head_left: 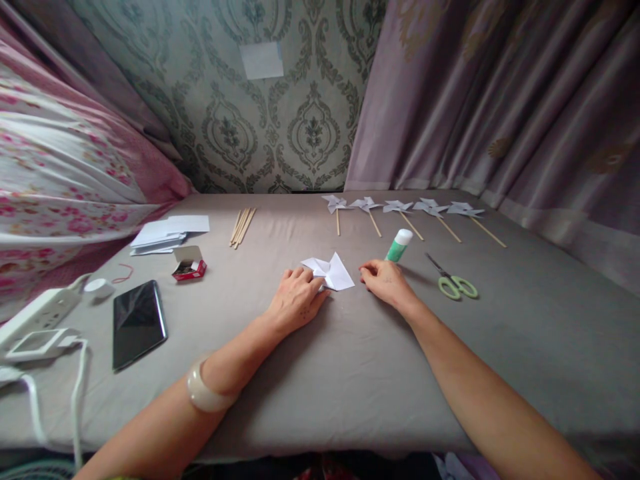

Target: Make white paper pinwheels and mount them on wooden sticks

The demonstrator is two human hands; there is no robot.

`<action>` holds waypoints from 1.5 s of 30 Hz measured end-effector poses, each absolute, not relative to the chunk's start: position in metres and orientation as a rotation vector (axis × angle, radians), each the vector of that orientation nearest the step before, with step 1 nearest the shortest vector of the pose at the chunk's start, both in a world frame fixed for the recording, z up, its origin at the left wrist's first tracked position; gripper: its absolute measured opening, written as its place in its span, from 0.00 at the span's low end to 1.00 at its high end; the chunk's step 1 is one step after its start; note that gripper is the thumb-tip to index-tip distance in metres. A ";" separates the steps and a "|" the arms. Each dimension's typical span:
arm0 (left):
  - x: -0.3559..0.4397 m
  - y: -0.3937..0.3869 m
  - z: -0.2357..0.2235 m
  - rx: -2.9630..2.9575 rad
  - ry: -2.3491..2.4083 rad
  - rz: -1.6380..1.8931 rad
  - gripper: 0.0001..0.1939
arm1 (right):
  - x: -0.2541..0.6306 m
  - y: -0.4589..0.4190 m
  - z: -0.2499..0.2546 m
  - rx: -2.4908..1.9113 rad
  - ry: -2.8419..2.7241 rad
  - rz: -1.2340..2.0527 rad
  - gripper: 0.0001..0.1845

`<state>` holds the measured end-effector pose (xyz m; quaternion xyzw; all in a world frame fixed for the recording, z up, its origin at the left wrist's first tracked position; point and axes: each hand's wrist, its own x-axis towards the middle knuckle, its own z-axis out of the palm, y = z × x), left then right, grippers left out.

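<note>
A folded white paper pinwheel [336, 272] lies on the cloth-covered table in front of me. My left hand [300, 293] rests on its left side, fingers curved over the paper and holding it down; part of the pinwheel is hidden under them. To the right of the paper, apart from it, my right hand [384, 279] is closed with its fingertips pinched together. Whatever they hold, if anything, is too small to make out. Just behind that hand a green glue stick [398, 247] with a white cap stands, its foot hidden. Green-handled scissors [454, 281] lie farther right.
Several finished pinwheels [399, 208] on sticks line the back right. Loose wooden sticks [243, 227], a paper stack [159, 236] and an open small red box [189, 265] lie left. Nearer are a phone [139, 325], a power strip [40, 312] and a white cable [79, 393].
</note>
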<state>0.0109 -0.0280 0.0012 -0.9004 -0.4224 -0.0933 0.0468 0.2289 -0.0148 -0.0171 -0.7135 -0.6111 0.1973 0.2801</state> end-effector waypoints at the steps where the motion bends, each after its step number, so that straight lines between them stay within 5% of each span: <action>1: 0.011 -0.027 0.001 -2.744 -1.301 -0.290 0.17 | 0.228 -0.016 -0.017 -1.915 -1.653 0.526 0.13; 17: 0.003 -0.016 0.002 -2.695 -1.508 -0.245 0.13 | 0.217 -0.026 -0.010 -1.828 -1.733 0.698 0.12; 31: -0.020 0.012 -0.022 -2.762 -1.582 -0.661 0.18 | 0.187 -0.050 0.012 -1.438 -1.661 1.476 0.10; 34: -0.018 0.012 -0.019 -2.712 -1.599 -0.746 0.18 | 0.190 -0.051 0.011 -1.404 -1.805 1.318 0.10; 39: -0.006 -0.006 -0.007 -2.682 -1.573 -0.670 0.13 | 0.201 -0.050 0.010 -1.580 -2.141 0.522 0.11; 45: 0.010 -0.026 -0.003 -2.848 -1.423 -0.493 0.12 | 0.204 -0.046 0.003 -1.483 -2.288 0.437 0.10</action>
